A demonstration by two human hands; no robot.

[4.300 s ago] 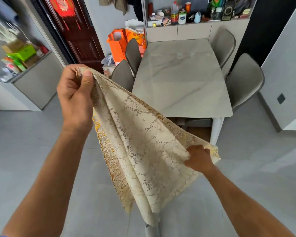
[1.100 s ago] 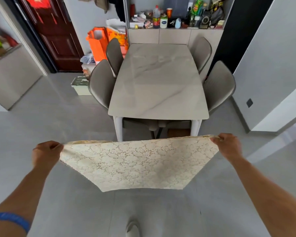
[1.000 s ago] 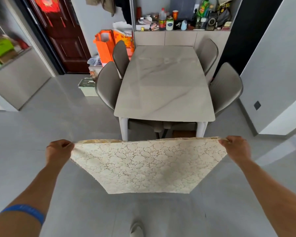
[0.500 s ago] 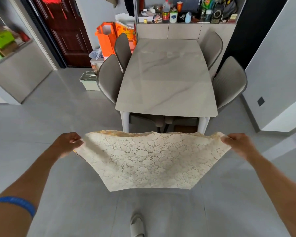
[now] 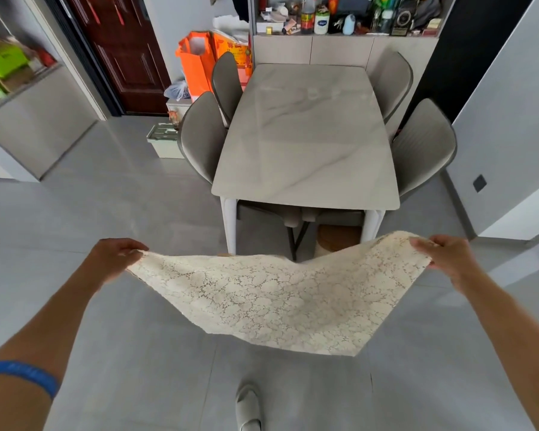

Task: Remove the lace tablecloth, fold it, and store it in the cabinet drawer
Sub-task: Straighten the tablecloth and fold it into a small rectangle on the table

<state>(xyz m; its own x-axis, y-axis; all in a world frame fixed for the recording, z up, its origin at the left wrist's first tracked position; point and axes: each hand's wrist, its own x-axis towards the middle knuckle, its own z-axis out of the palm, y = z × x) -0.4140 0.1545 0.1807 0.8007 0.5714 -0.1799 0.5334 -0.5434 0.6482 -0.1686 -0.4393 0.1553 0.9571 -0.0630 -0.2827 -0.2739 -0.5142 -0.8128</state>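
Floor: grey tiles (image 5: 122, 213) run underfoot; one slippered foot (image 5: 248, 409) shows at the bottom edge, cut off by the frame.
Wristband: a blue band (image 5: 22, 373) circles the left forearm.
Lace tablecloth: the folded cloth (image 5: 277, 293) hangs in the air between both hands, off the table and above the floor, sagging in the middle.
Left hand: the left hand (image 5: 112, 256) pinches the cloth's left corner, fingers (image 5: 134, 245) curled over the edge.
Right hand: the right hand (image 5: 445, 256) pinches the right corner, fingers (image 5: 423, 244) closed on the lace.
Change: half a second ago the top edge was stretched nearly straight; now it dips and the hands have come a little closer, the right corner lifted.
Meaning: judging by the slack, the next fold is starting, corner to corner; storing is not yet begun.
Table: the marble-look table (image 5: 308, 135) stands bare just beyond the cloth, with grey chairs (image 5: 203, 138) beside it.
Cabinet: a cabinet (image 5: 339, 49) at the far wall carries bottles and clutter.
Hidden: how many layers the cloth has cannot be told; thumbs sit under the lace; no drawer front is clearly made out.
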